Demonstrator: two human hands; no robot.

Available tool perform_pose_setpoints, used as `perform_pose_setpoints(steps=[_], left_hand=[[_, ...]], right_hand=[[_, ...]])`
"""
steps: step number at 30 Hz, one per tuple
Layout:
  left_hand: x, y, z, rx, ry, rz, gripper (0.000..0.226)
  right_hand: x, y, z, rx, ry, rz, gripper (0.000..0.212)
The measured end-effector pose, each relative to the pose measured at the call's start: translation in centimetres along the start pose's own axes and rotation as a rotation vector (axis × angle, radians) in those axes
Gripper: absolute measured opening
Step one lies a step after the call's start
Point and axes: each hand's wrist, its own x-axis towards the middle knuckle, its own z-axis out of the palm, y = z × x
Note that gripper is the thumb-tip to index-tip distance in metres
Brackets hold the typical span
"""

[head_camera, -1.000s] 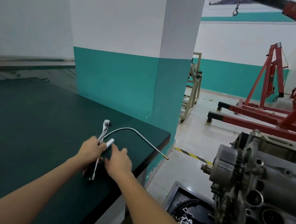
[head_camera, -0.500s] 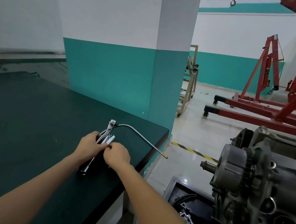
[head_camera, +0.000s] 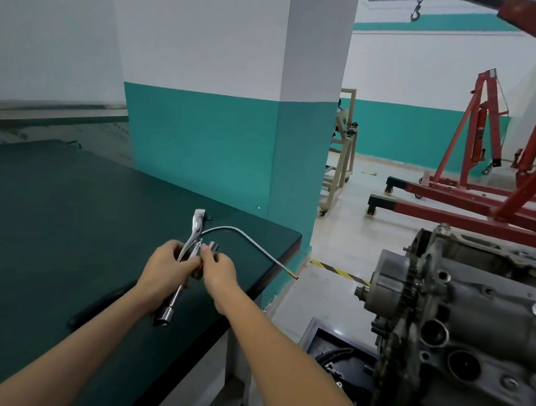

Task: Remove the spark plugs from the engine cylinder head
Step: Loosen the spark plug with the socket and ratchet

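An auto workshop: red engine hoists (head_camera: 482, 166), a bare engine (head_camera: 465, 322), and a green-topped workbench (head_camera: 44, 212).

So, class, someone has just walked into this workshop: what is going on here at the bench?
A person stands at a green workbench, gathering tools. The left hand grips a ratchet wrench and a long extension bar, while the right hand pinches a small socket. A bent flexible rod lies on the bench. The engine stands to the right, untouched.
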Motion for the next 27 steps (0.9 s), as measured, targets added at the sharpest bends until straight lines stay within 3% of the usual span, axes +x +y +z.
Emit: perform_pose_setpoints(steps=[9, 15, 18, 23, 27], left_hand=[[-10.5, 8.1, 6.9, -0.361, -0.065, 0.268, 0.009], [-18.0, 15.5, 10.8, -0.584, -0.318, 0.438, 0.016], [-22.0, 18.1, 13.5, -0.555, -0.439, 0.514, 0.018], [-27.4, 21.3, 18.1, -0.556, -0.599, 0.492, 0.027], [-29.9, 22.8, 20.6, -0.474, -0.555, 0.594, 0.021]], right_hand=[[-11.3, -4.0, -10.4, 0.031, 0.222, -0.290, 0.025], [-22.4, -6.2, -18.6, 0.167, 0.233, -0.368, 0.026], [-27.5, -6.3, -23.1, 0.145, 0.287, -0.370, 0.025], [-32.9, -4.6, -29.1, 0.167, 0.498, -0.450, 0.027], [-35.6, -2.8, -32.5, 0.045, 0.706, -0.542, 0.026]])
